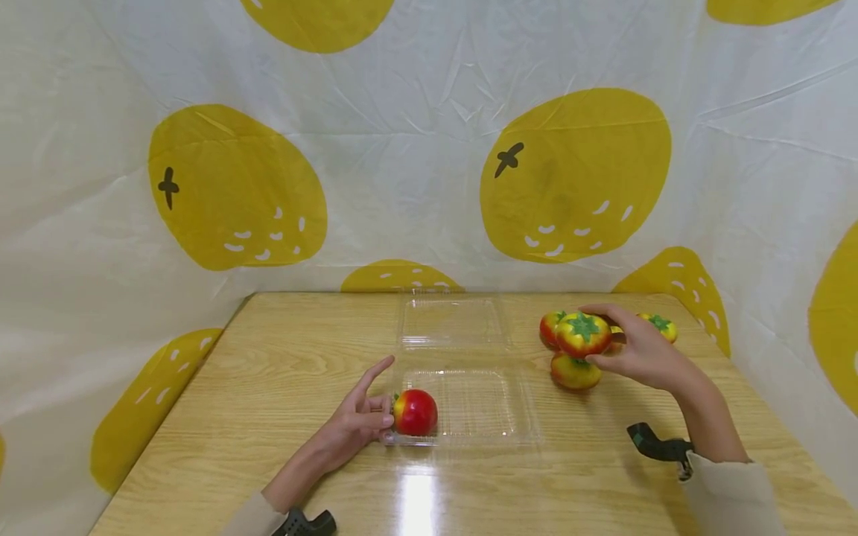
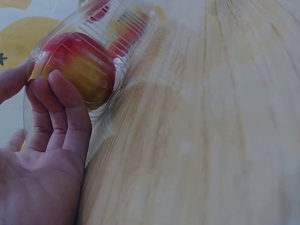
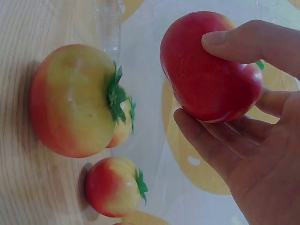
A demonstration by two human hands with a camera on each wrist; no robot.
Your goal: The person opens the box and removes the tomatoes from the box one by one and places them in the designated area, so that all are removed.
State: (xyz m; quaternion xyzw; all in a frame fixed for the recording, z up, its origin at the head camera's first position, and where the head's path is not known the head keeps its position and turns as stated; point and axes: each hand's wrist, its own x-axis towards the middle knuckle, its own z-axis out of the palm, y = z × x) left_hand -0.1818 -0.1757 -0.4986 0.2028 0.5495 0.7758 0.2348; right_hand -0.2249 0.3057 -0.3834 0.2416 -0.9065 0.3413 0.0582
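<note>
My right hand point(image 1: 643, 346) grips a red and yellow tomato point(image 1: 583, 335) with a green leafy top, thumb on one side and fingers on the other. It is above several similar tomatoes on the table, one of them in front point(image 1: 575, 372). A clear plastic clamshell container point(image 1: 482, 406) lies with its lid point(image 1: 452, 320) folded back behind it. At its left end sits a red tomato point(image 1: 417, 413). My left hand point(image 1: 348, 432) holds the container's left edge with thumb and bent fingers, beside that tomato, while the index finger points away. In the left wrist view, fingertips point(image 2: 56, 77) touch the clear wall.
Another tomato point(image 1: 660, 326) is behind my right hand, towards the table's back right. The wooden table point(image 1: 268, 365) ends at a white cloth point(image 1: 402, 186) with large yellow fruit prints, hanging at the back and both sides.
</note>
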